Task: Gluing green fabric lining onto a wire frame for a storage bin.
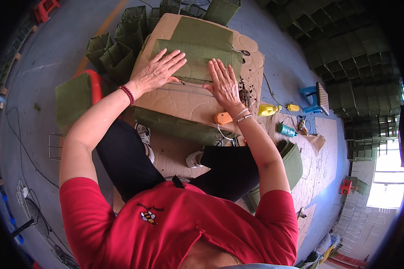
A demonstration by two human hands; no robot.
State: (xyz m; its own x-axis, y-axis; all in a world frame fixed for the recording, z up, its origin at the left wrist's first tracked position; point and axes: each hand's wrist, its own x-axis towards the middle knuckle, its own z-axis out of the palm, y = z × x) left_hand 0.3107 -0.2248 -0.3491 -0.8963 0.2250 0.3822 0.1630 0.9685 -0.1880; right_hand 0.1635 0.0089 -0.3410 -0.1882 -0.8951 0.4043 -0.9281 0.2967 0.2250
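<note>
A dark green mesh-like fabric piece (195,56) lies flat on a cardboard-topped work surface (179,96). My left hand (159,71) rests open on its left part, fingers spread and pointing up to the right. Over its right lower edge lies my right hand (223,84), also open, thumb held out to the left. Neither hand grips anything. Behind this piece a second flat green piece (202,32) covers the far end of the cardboard. A pair of scissors (243,52) is partly visible right of the fabric. Thin rods or a seam run along the fabric's near edge.
An orange handheld device (223,118) with a white cord sits near my right wrist. Dark scraps (245,96) lie on the cardboard's right edge. Beyond are a yellow bottle (268,110), a teal bottle (287,130) and a blue stool (310,99). Green open boxes (119,56) stand at the far left.
</note>
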